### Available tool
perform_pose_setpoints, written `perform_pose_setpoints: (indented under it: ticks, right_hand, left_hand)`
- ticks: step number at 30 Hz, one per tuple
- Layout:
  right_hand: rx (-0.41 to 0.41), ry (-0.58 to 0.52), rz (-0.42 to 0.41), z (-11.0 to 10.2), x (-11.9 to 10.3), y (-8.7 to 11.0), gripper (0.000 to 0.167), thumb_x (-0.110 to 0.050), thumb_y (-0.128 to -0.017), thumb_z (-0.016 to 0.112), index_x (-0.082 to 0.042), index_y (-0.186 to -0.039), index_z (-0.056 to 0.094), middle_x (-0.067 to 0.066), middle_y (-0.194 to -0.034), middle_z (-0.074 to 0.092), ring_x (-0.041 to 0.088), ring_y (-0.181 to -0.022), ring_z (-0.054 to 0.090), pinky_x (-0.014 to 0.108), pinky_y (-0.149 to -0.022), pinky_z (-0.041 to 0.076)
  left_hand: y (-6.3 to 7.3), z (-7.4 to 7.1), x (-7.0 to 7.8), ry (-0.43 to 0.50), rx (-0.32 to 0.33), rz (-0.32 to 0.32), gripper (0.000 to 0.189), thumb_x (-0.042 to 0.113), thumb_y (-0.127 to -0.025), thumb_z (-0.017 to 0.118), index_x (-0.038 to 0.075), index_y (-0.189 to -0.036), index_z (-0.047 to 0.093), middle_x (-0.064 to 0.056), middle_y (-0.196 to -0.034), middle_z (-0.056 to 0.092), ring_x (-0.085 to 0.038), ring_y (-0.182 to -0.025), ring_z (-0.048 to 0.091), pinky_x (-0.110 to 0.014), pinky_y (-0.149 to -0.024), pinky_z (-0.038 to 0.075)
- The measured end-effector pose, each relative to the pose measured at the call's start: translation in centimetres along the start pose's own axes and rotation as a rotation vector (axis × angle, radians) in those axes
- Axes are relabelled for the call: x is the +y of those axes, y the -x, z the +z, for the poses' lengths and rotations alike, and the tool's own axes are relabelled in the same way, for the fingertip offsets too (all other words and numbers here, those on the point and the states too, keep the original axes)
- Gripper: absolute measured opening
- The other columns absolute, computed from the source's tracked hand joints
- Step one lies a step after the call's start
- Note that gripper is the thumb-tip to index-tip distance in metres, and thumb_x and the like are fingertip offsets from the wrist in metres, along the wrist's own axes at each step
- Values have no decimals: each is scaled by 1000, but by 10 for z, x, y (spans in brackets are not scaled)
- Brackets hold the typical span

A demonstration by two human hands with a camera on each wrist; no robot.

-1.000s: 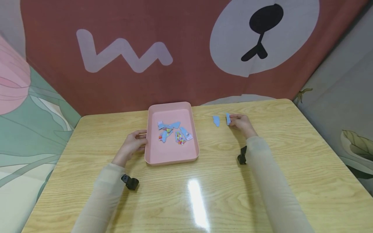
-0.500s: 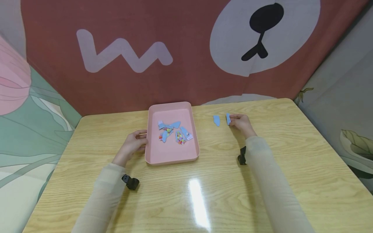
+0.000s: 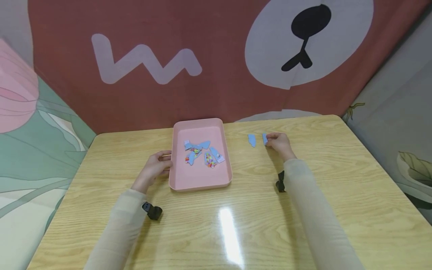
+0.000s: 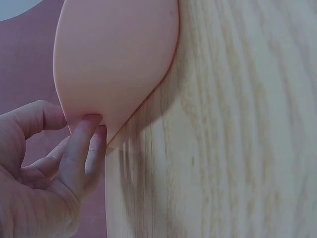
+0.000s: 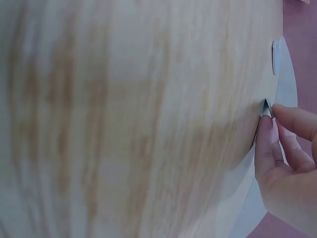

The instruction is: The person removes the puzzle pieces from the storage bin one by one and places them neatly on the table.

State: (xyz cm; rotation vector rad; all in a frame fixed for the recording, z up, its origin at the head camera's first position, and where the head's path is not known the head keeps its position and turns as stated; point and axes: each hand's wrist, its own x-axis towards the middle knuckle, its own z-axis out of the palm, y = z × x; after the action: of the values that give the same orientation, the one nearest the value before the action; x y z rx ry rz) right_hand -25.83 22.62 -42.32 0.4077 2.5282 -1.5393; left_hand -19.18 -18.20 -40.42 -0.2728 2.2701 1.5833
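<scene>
A shallow pink tray [image 3: 200, 180] stands on the table, holding several flat, jagged blue pieces [image 3: 205, 144], some with multicoloured patches. At its left wall my left hand [image 3: 153, 168] grips the side; the left wrist view shows fingertips [image 4: 91, 119] against the outer wall and the thumb at the rim. Right of the tray, my right hand [image 3: 279, 144] pinches a thin blue piece [image 3: 264, 139] by its right edge. That piece stands tilted close over the tabletop in the right wrist view, partly hidden by the fingers. Another blue piece [image 3: 252, 140] lies flat just to its left.
The light wood table [image 3: 216, 232] ends at the back against a brown-red cloth [image 3: 216, 90] with a bear-face print. Black wrist cameras [image 3: 153, 211] hang under both sleeves. Light glares off the table's front middle.
The pinched blue piece has turned slightly and shows less of itself beside my right fingers. The view has shifted a little; my left hand and the tray stay as they were.
</scene>
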Motion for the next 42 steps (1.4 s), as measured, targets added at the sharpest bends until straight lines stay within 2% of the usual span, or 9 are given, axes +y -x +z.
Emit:
perform_pose_setpoints:
  ticks: [10,15,19,22,31,36,42]
  right_hand:
    - [28,30,-4,-2,-4,3,42,3,-88,56,7,-129,53,24,-131,54,19,-103,53,7,-65,44]
    - [-14,25,-50,4,-18,6,43,1,-89,52,8,-131,50,24,-125,55,12,-91,53,12,-70,48]
    - [-59,29,-96,17,-31,7,41,1,-90,53,8,-131,51,21,-119,56,9,-86,52,16,-76,50]
    - [-98,30,-133,28,-42,9,41,1,-90,55,8,-130,52,23,-120,57,10,-87,52,19,-78,50]
    - [-207,-24,-243,62,-65,21,40,3,-87,57,11,-126,53,29,-120,58,19,-95,58,22,-84,52]
    - [-238,-28,-278,80,-73,30,39,4,-85,57,10,-124,56,28,-117,61,27,-103,60,20,-81,51]
    - [-317,17,-308,98,-84,42,38,3,-87,56,7,-124,57,27,-118,62,27,-102,62,18,-78,49]
  left_hand:
    - [-2,1,2,3,1,1,58,3,-91,48,0,-146,32,-25,-145,43,-27,-120,53,-24,-82,54]
    - [-3,1,3,11,-5,4,58,3,-91,48,0,-147,31,-25,-145,42,-27,-121,52,-23,-82,54]
    - [-3,0,3,7,-9,7,58,3,-91,48,1,-147,31,-24,-145,42,-27,-120,53,-22,-79,54]
    - [-3,0,4,6,-9,5,58,3,-91,48,1,-147,31,-24,-146,42,-26,-120,53,-22,-80,54]
    - [-1,0,4,2,-17,-8,58,5,-93,49,2,-148,30,-24,-147,40,-31,-126,50,-25,-84,54]
    - [1,0,2,3,-20,1,58,5,-93,48,1,-147,30,-24,-147,40,-30,-125,51,-22,-80,54]
    - [0,-1,1,5,-16,3,58,3,-92,48,0,-147,31,-25,-146,41,-29,-122,52,-21,-78,54]
